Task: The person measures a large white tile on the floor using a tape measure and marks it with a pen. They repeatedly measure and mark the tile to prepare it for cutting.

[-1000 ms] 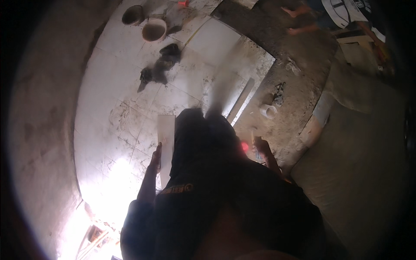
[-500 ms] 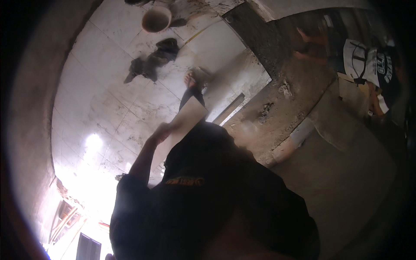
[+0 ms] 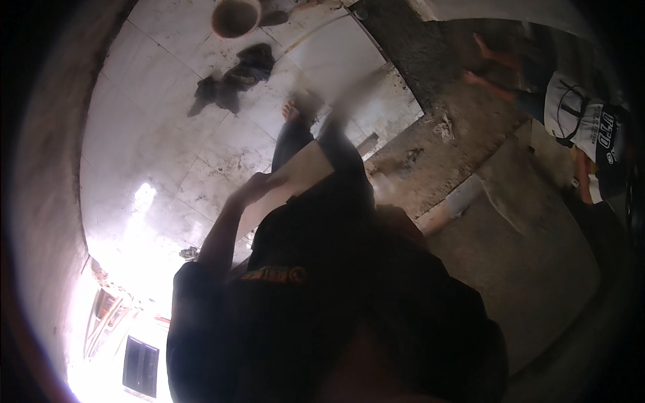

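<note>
My left hand [image 3: 255,188] is closed on the left edge of a pale, flat rectangular tile piece [image 3: 306,168]. The piece slants in front of my dark clothing, its far end over my legs, and its lower part is partly covered by my clothing. My right hand does not show; that side of my body is dark. Below the tile piece, a bare foot [image 3: 289,109] stands on the pale tiled floor [image 3: 222,144].
A round bucket [image 3: 235,18] and a dark crumpled cloth [image 3: 232,80] lie ahead on the tiles. Right of the tile edge is rough dirt [image 3: 443,101], with a raised grey slab [image 3: 531,262] beyond. Another person [image 3: 578,111] is at the far right. Bright light enters lower left.
I have stepped forward, with more of my legs showing. The tile piece has shifted slightly right and up, still in my left hand. The floor objects sit higher in view.
</note>
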A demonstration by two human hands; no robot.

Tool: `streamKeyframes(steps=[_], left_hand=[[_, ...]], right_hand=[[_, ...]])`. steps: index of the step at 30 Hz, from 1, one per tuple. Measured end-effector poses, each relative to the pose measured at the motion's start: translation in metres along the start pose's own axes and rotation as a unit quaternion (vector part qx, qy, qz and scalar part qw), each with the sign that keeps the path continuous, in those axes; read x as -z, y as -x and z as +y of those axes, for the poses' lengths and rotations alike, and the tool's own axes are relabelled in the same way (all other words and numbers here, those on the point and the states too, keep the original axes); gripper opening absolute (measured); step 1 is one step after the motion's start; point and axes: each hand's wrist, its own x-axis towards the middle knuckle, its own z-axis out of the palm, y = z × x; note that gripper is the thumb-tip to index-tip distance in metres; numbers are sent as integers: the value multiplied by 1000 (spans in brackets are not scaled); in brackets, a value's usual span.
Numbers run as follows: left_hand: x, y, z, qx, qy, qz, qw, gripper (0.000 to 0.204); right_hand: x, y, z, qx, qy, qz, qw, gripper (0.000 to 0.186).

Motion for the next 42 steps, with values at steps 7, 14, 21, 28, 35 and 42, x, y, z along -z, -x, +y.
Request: streamKeyframes(steps=[7, 14, 21, 28, 35, 42], left_hand=[[-12, -21, 0, 5, -49, 69, 996, 70], [4, 9, 67, 41, -174, 79, 981, 70], [68, 7, 85, 211, -140, -64, 965, 82], [137, 30, 50, 233, -67, 93, 966, 57], [230, -197, 105, 123, 24, 287, 950, 53], [177, -494, 168, -323, 28, 145, 935, 64]], right_hand=[[29, 24, 32, -125, 1, 1, 992, 30], [42, 20, 40, -183, -9, -12, 983, 29], [8, -30, 15, -223, -38, 19, 974, 29], [1, -100, -25, -283, -44, -21, 958, 28], [10, -326, 12, -85, -194, 79, 974, 34], [-4, -548, -11, 125, -293, 55, 946, 54]])
